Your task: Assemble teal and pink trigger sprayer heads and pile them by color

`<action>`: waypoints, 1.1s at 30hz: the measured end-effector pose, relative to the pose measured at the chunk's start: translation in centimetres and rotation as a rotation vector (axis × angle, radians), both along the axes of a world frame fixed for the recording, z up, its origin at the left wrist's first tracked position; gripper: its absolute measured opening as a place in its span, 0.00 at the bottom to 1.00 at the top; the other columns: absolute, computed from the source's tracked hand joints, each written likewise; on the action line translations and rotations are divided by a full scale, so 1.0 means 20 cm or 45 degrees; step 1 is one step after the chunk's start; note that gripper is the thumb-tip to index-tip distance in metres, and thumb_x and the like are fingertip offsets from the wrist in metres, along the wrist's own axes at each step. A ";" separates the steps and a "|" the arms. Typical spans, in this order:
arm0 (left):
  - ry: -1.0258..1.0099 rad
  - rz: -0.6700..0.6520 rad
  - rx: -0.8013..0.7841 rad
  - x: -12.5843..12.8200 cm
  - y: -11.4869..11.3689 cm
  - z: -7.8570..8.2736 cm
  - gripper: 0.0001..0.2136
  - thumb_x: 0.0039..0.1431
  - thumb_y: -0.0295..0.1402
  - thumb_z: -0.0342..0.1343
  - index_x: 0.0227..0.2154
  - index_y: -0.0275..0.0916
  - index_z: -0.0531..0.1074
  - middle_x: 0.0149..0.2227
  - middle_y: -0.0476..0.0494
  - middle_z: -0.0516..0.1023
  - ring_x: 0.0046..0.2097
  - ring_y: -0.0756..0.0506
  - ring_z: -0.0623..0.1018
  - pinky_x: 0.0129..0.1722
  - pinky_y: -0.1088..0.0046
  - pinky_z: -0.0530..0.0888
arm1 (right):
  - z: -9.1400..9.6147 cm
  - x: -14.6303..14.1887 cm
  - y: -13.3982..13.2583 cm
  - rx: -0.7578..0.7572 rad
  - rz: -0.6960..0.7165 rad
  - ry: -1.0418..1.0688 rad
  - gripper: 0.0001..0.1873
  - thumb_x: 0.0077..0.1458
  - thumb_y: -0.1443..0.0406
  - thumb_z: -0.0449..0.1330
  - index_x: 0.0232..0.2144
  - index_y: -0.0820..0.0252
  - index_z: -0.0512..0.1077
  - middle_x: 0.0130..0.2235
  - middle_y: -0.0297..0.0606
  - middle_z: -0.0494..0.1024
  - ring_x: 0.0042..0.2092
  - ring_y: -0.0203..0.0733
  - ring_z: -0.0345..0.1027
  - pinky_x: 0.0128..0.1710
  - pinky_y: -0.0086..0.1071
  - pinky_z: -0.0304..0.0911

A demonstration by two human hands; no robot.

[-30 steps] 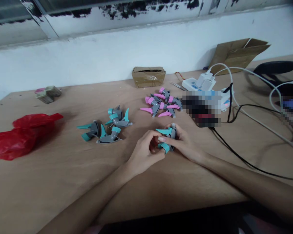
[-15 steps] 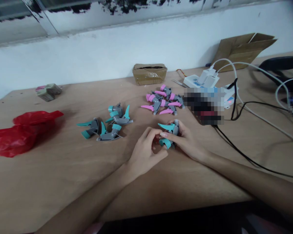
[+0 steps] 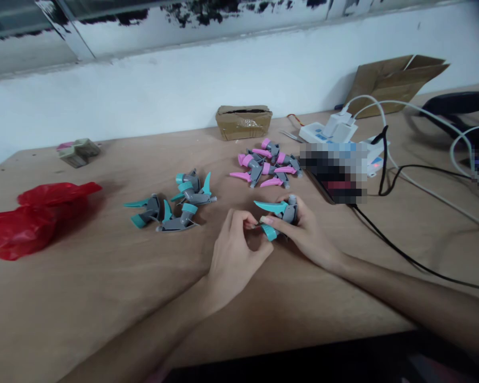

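In the head view my right hand (image 3: pixel 313 234) is wrapped round a grey trigger sprayer head (image 3: pixel 289 211) with a teal trigger and teal collar. Its thumb presses across the near side, above the collar. My left hand (image 3: pixel 235 255) curls in from the left, its bent index finger and thumb at the collar; the exact contact is partly hidden. Something small and dark shows by the left fingertips, too small to name. Left of the hands lie several teal-and-grey sprayer heads (image 3: pixel 188 210). Beyond the hands is a cluster of pink-and-grey sprayer heads (image 3: pixel 266 168).
A red plastic bag (image 3: pixel 43 215) lies at the left. Against the wall stand a small cardboard box (image 3: pixel 243 123) and an open carton (image 3: pixel 383 88). At the right are a dark phone-like device (image 3: pixel 331 178), a white power strip (image 3: pixel 315 131) and loose cables (image 3: pixel 403 255).
My left index finger has drawn back slightly left from the sprayer head. The held head has turned a little, showing more of its trigger. The piles lie as before.
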State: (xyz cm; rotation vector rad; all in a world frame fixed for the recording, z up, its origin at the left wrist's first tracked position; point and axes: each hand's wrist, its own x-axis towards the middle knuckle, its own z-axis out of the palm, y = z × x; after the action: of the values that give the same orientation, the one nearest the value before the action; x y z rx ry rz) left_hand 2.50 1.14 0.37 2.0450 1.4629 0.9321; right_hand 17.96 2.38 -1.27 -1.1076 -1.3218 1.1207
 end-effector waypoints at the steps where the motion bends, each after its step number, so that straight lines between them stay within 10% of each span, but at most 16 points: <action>1: 0.049 0.039 -0.009 0.00 0.00 0.00 0.07 0.48 0.27 0.55 0.31 0.40 0.63 0.33 0.49 0.68 0.35 0.47 0.71 0.32 0.71 0.68 | 0.00 0.00 0.00 0.016 -0.018 -0.014 0.16 0.47 0.56 0.63 0.33 0.53 0.62 0.29 0.28 0.63 0.31 0.35 0.58 0.31 0.31 0.57; 14: 0.190 -0.078 0.007 -0.03 0.04 0.01 0.05 0.53 0.25 0.53 0.25 0.38 0.71 0.27 0.51 0.69 0.30 0.50 0.69 0.31 0.74 0.65 | -0.01 0.02 -0.05 0.156 0.033 -0.269 0.12 0.54 0.56 0.57 0.40 0.51 0.61 0.33 0.31 0.70 0.34 0.38 0.64 0.34 0.33 0.59; 33: -0.015 -0.030 0.073 -0.02 0.05 0.01 0.05 0.49 0.22 0.53 0.23 0.37 0.69 0.25 0.52 0.66 0.29 0.51 0.67 0.31 0.75 0.64 | -0.04 0.02 -0.01 0.087 0.061 0.114 0.13 0.52 0.61 0.61 0.38 0.53 0.62 0.40 0.32 0.76 0.45 0.41 0.72 0.44 0.37 0.67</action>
State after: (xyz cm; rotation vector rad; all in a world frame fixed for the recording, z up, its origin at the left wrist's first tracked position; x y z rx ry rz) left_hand 2.03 2.04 0.48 2.0896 1.4185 0.9860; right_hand 18.31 2.10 -2.17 -0.9695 -1.3125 1.1394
